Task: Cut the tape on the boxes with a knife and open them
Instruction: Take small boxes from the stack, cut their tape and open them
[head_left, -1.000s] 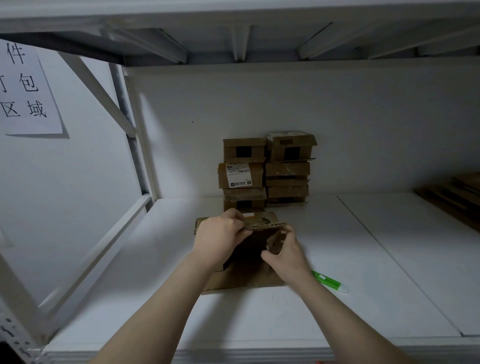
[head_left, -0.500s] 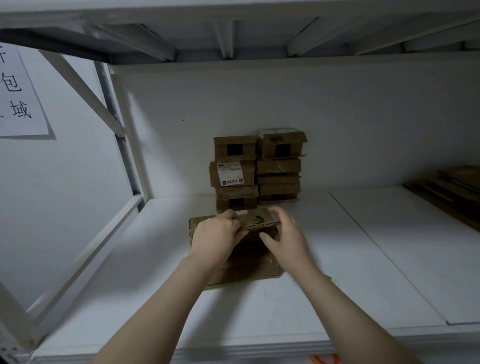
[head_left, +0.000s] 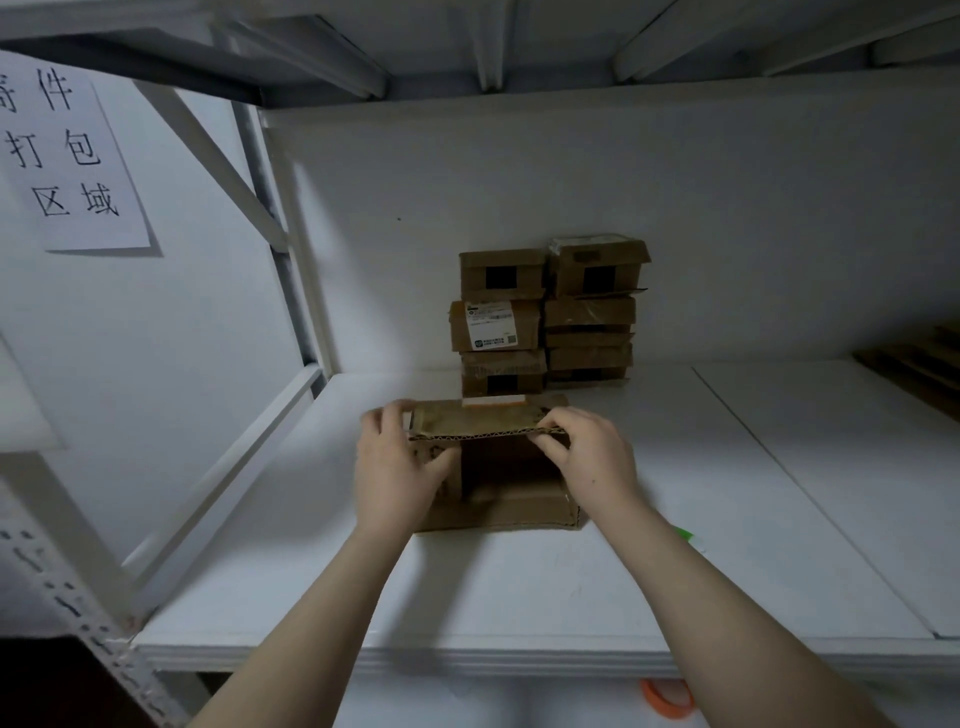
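A brown cardboard box (head_left: 506, 506) lies open on the white shelf (head_left: 519, 597), its dark inside facing me and its lid flap (head_left: 483, 422) raised. My left hand (head_left: 397, 467) grips the box's left side, fingers curled over the flap's left corner. My right hand (head_left: 589, 457) pinches the flap's right edge. A green-handled knife (head_left: 687, 538) lies on the shelf just right of my right forearm, mostly hidden by it.
Two stacks of several taped cardboard boxes (head_left: 550, 317) stand against the back wall behind the open box. Flat cardboard (head_left: 919, 358) lies at the far right. A paper sign (head_left: 67, 156) hangs on the left. An orange tape roll (head_left: 667, 699) shows below the shelf edge.
My hands have moved apart to the two ends of the flap and lifted it, so the box's inside now shows. The knife is more hidden by my right arm.
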